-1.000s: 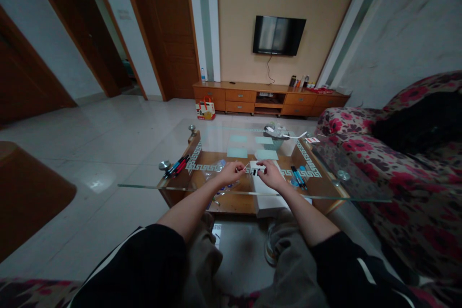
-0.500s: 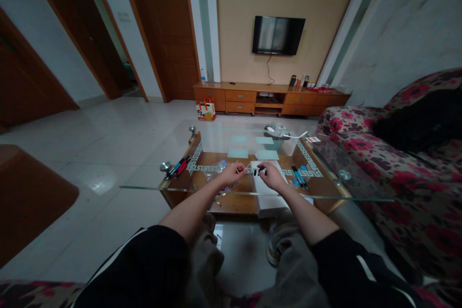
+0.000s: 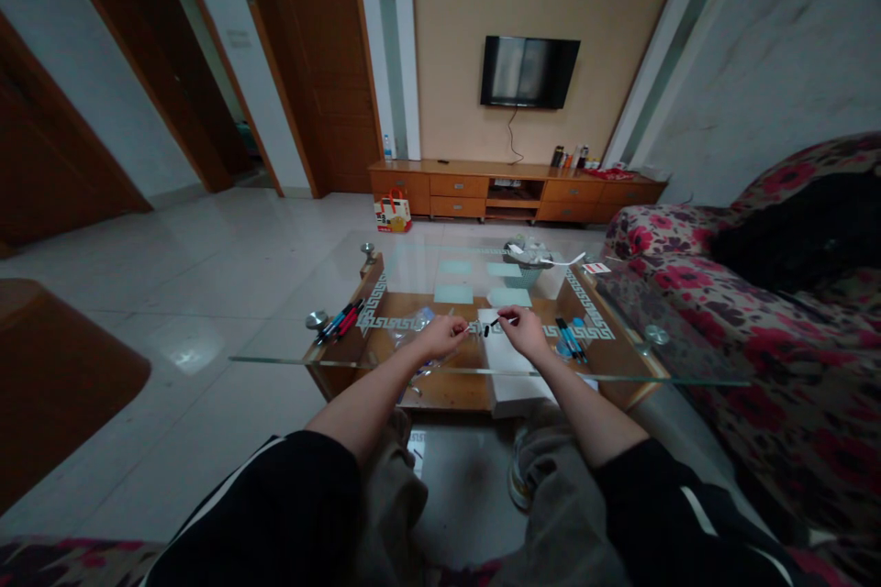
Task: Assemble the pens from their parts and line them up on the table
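Observation:
Above the glass tabletop, my left hand is closed in a pinch. A small pale tip of a thin stick shows at its fingertips; the rest is hidden by the fingers. My right hand pinches a short, thin black pen part, which points left toward the other hand. Just under that part, a small black piece like a pen cap lies on the glass. The two hands are apart, with a narrow gap between their fingertips.
Red, blue and black pens lie at the table's left. Blue pens lie at the right. A white box and clear plastic wrapping are near the hands. A basket holding plastic bags stands toward the back.
The thin white stick in my left hand pointed up and right before; now only its tip shows. The black part in my right hand now sticks out farther to the left.

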`<state>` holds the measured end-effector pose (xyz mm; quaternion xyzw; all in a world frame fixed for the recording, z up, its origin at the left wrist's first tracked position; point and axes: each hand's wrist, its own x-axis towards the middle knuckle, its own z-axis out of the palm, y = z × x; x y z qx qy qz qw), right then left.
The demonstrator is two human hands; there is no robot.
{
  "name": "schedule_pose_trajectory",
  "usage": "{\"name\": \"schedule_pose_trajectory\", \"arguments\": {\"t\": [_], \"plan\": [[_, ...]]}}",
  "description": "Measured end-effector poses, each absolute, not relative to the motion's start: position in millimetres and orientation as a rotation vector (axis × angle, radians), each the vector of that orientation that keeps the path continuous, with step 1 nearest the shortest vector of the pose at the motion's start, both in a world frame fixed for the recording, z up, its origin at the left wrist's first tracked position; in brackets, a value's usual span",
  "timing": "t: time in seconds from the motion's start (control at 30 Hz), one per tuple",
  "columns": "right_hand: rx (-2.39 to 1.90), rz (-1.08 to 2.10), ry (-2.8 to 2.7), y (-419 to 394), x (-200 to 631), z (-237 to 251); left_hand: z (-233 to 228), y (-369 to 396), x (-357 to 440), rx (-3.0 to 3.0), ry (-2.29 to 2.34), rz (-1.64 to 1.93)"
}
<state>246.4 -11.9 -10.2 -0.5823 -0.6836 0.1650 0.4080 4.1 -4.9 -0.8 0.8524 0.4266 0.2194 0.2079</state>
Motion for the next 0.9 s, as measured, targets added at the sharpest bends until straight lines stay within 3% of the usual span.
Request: {"name": "schedule_pose_trajectory", "arguments": {"t": [0.33, 0.9], "plan": [[-1.282, 0.728, -1.392, -12, 238, -8, 4, -7, 3, 2.432, 1.248, 0.575], [-1.265, 0.757, -1.453, -17, 233, -4, 2, -6, 7, 2.482, 1.205, 0.566]]}}
